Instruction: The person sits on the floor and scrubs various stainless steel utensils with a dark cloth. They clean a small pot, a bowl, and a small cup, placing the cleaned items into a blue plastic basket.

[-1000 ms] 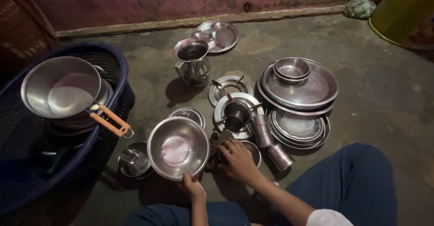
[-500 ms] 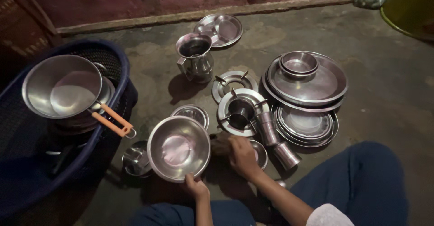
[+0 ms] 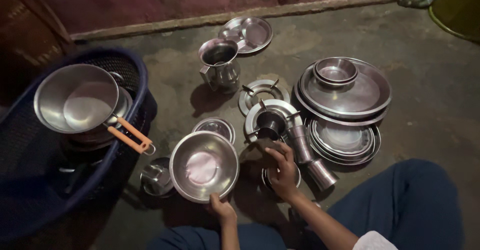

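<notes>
Steel bowl (image 3: 204, 166), wide and shiny, is held tilted at its near rim by the left hand (image 3: 221, 211), whose fingers are closed on the edge. It sits on the concrete floor (image 3: 430, 105) between a small cup (image 3: 156, 177) and a small dish (image 3: 280, 176). The right hand (image 3: 284, 166) is curled over that dish, and something dark seems pinched in its fingers, though what cannot be told. A slip is judged likely if the rim grip loosens: the bowl could drop and knock the stacked tumblers (image 3: 310, 152) just beside the right hand.
</notes>
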